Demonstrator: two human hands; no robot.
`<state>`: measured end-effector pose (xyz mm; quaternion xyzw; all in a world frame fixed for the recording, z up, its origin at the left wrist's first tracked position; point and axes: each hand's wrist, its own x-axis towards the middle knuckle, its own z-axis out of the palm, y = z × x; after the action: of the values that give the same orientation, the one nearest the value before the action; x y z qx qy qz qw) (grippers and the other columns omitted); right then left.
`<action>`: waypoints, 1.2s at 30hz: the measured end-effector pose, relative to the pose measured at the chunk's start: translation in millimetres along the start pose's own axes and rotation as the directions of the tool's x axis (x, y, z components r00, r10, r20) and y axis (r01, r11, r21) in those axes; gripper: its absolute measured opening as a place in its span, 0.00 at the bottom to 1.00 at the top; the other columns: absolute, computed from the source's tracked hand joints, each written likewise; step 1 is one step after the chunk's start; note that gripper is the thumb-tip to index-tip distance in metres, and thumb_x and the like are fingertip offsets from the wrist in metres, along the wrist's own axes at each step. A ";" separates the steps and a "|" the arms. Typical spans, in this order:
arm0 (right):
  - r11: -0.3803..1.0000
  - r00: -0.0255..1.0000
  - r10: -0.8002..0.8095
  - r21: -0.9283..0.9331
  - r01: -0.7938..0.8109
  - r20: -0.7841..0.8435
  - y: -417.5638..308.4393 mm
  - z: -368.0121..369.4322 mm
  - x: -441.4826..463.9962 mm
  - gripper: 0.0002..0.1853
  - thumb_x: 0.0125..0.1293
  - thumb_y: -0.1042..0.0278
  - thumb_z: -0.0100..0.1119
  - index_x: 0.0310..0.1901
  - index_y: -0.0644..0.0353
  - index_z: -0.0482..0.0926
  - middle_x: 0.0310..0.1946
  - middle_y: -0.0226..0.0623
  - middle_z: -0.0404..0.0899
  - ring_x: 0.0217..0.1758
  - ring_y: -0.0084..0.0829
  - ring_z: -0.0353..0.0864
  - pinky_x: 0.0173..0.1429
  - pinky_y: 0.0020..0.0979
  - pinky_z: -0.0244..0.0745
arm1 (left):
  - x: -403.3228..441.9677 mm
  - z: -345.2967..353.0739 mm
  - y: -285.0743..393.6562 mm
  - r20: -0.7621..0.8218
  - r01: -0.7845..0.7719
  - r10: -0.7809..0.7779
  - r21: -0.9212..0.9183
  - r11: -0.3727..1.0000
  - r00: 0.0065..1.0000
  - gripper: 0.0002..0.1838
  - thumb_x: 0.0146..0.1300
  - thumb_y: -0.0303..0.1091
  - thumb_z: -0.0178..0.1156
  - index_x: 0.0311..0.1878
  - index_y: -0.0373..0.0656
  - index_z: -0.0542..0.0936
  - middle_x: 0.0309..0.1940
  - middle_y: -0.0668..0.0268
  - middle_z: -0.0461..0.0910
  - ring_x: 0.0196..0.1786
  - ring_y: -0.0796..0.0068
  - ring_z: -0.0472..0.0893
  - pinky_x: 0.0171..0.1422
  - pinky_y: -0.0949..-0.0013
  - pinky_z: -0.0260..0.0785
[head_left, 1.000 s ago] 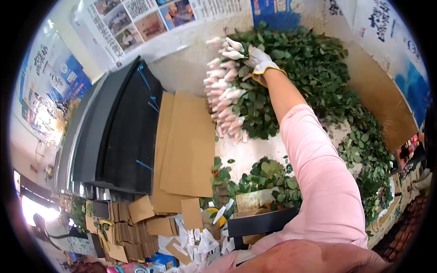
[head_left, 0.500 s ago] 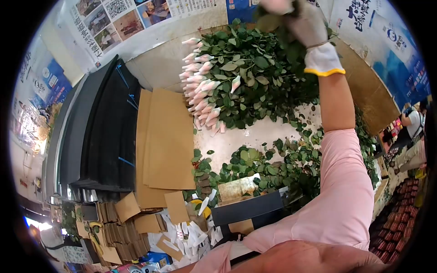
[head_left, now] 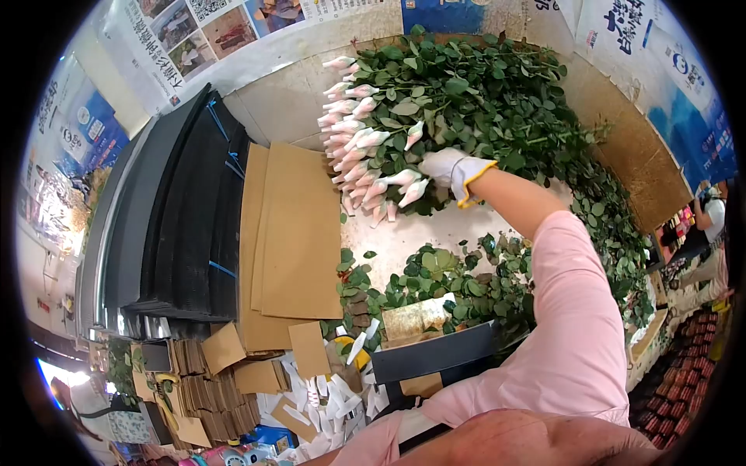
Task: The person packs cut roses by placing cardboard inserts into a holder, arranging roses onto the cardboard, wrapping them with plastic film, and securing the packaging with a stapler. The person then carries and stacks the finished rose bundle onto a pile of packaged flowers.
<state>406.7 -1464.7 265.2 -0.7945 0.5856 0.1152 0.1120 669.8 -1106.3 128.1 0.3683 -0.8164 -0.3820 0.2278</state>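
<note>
My right hand [head_left: 451, 169], in a white glove with a yellow cuff edge, is at the near side of a pile of roses [head_left: 482, 93]. Its fingers are closed and partly hidden by leaves, apparently around the stems of the roses [head_left: 410, 186] whose heads lie just left of it. The rose heads [head_left: 353, 147] are pale pink, wrapped in white sleeves, and point left. The leafy stems stretch to the right. My left hand is out of view; only a bit of pink sleeve shows at the bottom.
Cardboard sheets [head_left: 299, 233] and a stack of black boards [head_left: 179, 217] stand on the left. Loose leaves [head_left: 435, 272] litter the white tabletop [head_left: 381, 233]. A dark box [head_left: 435, 353] sits in front, white sleeves [head_left: 334, 404] lower left. A person [head_left: 711, 213] is at the far right.
My right hand has come down and left from the upper right, where it held a rose and leaves. More rose heads now lie at the near edge of the pile.
</note>
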 end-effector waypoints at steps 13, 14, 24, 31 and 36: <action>0.919 0.949 0.112 0.393 0.015 -0.296 -25.4 -10.4 38.8 0.20 0.68 0.56 0.40 0.55 0.56 0.71 0.48 0.51 0.78 0.45 0.50 0.80 0.49 0.43 0.75 | -26.2 21.3 -17.6 0.143 -0.021 0.024 -0.021 1.000 0.989 0.20 0.62 0.34 0.55 0.57 0.42 0.74 0.60 0.55 0.69 0.63 0.57 0.68 0.66 0.61 0.61; 0.986 0.932 -0.066 0.119 0.115 -0.356 -23.4 -3.3 32.1 0.17 0.67 0.59 0.41 0.51 0.58 0.72 0.44 0.50 0.79 0.43 0.50 0.81 0.47 0.44 0.76 | -25.5 22.1 -18.8 0.150 -0.021 0.024 -0.022 1.000 0.988 0.20 0.62 0.34 0.55 0.57 0.42 0.74 0.60 0.55 0.69 0.63 0.57 0.68 0.66 0.61 0.61; 0.827 0.251 -0.507 -0.382 0.413 -0.824 -10.9 -29.2 -238.0 0.11 0.62 0.60 0.54 0.41 0.57 0.77 0.37 0.41 0.79 0.35 0.34 0.80 0.33 0.31 0.77 | -50.1 36.0 -18.7 0.194 -0.094 0.102 -0.052 0.994 0.976 0.19 0.63 0.35 0.54 0.57 0.42 0.74 0.62 0.55 0.68 0.64 0.57 0.66 0.67 0.61 0.60; -0.096 -0.277 -0.609 0.416 -0.904 -0.743 43.8 -197.4 -452.9 0.22 0.68 0.53 0.45 0.55 0.62 0.69 0.52 0.53 0.69 0.52 0.38 0.74 0.45 0.25 0.76 | -73.7 44.5 6.4 0.237 -0.112 0.129 -0.085 0.990 0.963 0.22 0.56 0.35 0.60 0.55 0.42 0.76 0.61 0.54 0.68 0.65 0.56 0.65 0.67 0.61 0.59; 0.901 -0.275 -0.193 -0.059 -0.429 -0.942 72.4 -138.6 -403.5 0.16 0.66 0.55 0.53 0.45 0.60 0.74 0.41 0.38 0.75 0.40 0.30 0.76 0.38 0.26 0.75 | -63.0 23.0 42.5 0.126 -0.198 0.194 0.022 0.980 0.973 0.19 0.54 0.35 0.64 0.49 0.40 0.79 0.53 0.53 0.74 0.60 0.54 0.70 0.63 0.59 0.63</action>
<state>228.6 -1163.9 520.3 -0.5046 0.4818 -0.4369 -0.5677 676.0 -1028.4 142.1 0.2655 -0.8677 -0.3655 0.2072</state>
